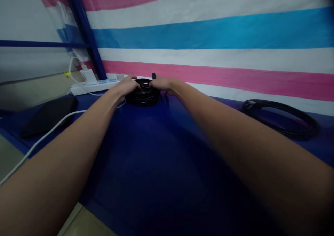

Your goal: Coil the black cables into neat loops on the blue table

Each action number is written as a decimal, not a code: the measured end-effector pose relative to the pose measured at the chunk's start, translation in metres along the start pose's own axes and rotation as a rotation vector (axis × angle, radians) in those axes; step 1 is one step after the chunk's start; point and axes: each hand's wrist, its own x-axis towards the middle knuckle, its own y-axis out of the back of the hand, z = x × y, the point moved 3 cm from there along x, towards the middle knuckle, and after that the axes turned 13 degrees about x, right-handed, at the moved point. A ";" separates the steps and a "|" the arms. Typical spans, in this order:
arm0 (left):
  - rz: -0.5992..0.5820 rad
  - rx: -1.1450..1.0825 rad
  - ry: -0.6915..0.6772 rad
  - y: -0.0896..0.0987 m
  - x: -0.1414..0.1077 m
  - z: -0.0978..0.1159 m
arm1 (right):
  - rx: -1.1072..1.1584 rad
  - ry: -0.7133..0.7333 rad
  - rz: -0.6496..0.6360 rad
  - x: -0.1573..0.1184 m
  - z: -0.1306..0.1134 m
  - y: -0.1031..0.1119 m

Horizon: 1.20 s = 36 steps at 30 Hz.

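Both my arms reach to the back of a dark blue surface, where a thick coil of black cable (144,98) lies against the striped sheet. My left hand (127,86) grips the coil from its left side, its thumb pressed over the inner edge. On the opposite side my right hand (161,84) is closed on the coil too, with its fingers mostly hidden behind. A small black connector (153,76) sticks up beside the right hand; whether it belongs to the coil cannot be made out.
A second, looser black cable loop (281,119) lies at the right. Behind my left arm are a white power strip (101,86) with a plugged-in charger (88,76), a white cord (52,130) and a flat black object (50,116). A blue frame post (86,30) stands at the back left.
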 end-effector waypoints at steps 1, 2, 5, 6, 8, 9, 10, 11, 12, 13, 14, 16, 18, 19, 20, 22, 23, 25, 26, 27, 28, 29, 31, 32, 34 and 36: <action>0.021 0.016 -0.008 0.001 -0.001 0.003 | 0.054 0.044 0.021 0.000 0.004 0.000; 0.038 0.029 -0.020 0.001 -0.001 0.005 | 0.107 0.087 0.040 0.000 0.008 0.001; 0.073 0.065 -0.091 0.003 -0.001 0.012 | 0.232 0.170 0.060 0.000 0.018 0.001; 0.081 0.085 -0.116 0.003 -0.001 0.014 | 0.278 0.172 0.052 0.000 0.021 0.002; 0.086 0.136 -0.162 0.004 0.000 0.015 | 0.374 0.152 0.033 0.000 0.023 0.003; 0.082 0.169 -0.184 0.004 0.001 0.016 | 0.418 0.145 0.028 0.000 0.024 0.004; 0.074 0.207 -0.208 0.004 0.002 0.016 | 0.454 0.149 0.016 -0.001 0.023 0.004; 0.065 0.250 -0.233 0.004 0.002 0.016 | 0.478 0.160 0.000 -0.003 0.022 0.005; 0.058 0.296 -0.259 0.004 0.003 0.016 | 0.486 0.171 -0.024 -0.004 0.020 0.005; 0.060 0.346 -0.284 0.004 0.003 0.017 | 0.489 0.173 -0.040 -0.006 0.019 0.005; 0.071 0.398 -0.305 0.004 0.003 0.017 | 0.491 0.164 -0.052 -0.008 0.017 0.005; 0.089 0.504 -0.327 0.006 0.004 0.018 | 0.497 0.124 -0.056 -0.012 0.016 0.005; 0.055 0.580 -0.305 0.005 0.004 0.016 | 0.524 0.070 -0.050 -0.016 0.014 0.005; 0.019 0.590 -0.285 0.005 0.004 0.015 | 0.551 0.045 -0.050 -0.018 0.014 0.005; -0.020 0.577 -0.259 0.005 0.004 0.013 | 0.585 0.018 -0.056 -0.019 0.014 0.006; -0.076 0.486 -0.195 0.005 0.002 0.012 | 0.658 -0.016 -0.091 -0.023 0.014 0.008; -0.081 0.421 -0.159 0.006 0.000 0.013 | 0.699 -0.019 -0.118 -0.024 0.015 0.009; -0.052 0.301 -0.091 0.008 -0.004 0.015 | 0.768 -0.013 -0.180 -0.025 0.016 0.011; -0.029 0.263 -0.070 0.009 -0.006 0.016 | 0.778 -0.012 -0.194 -0.025 0.017 0.012; -0.006 0.241 -0.060 0.010 -0.008 0.017 | 0.770 -0.014 -0.189 -0.023 0.020 0.013; 0.013 0.234 -0.056 0.010 -0.009 0.018 | 0.749 -0.018 -0.174 -0.021 0.022 0.012; 0.025 0.235 -0.055 0.010 -0.009 0.018 | 0.719 -0.017 -0.153 -0.019 0.024 0.011; 0.037 0.245 -0.054 0.008 -0.008 0.016 | 0.671 0.016 -0.104 -0.013 0.027 0.007; 0.049 0.242 -0.055 0.006 -0.007 0.015 | 0.660 0.047 -0.079 -0.011 0.028 0.004; 0.079 0.182 -0.060 0.002 -0.005 0.011 | 0.648 0.117 -0.025 -0.007 0.028 -0.004; 0.095 0.069 -0.062 -0.001 -0.004 0.007 | 0.628 0.161 0.027 -0.005 0.028 -0.011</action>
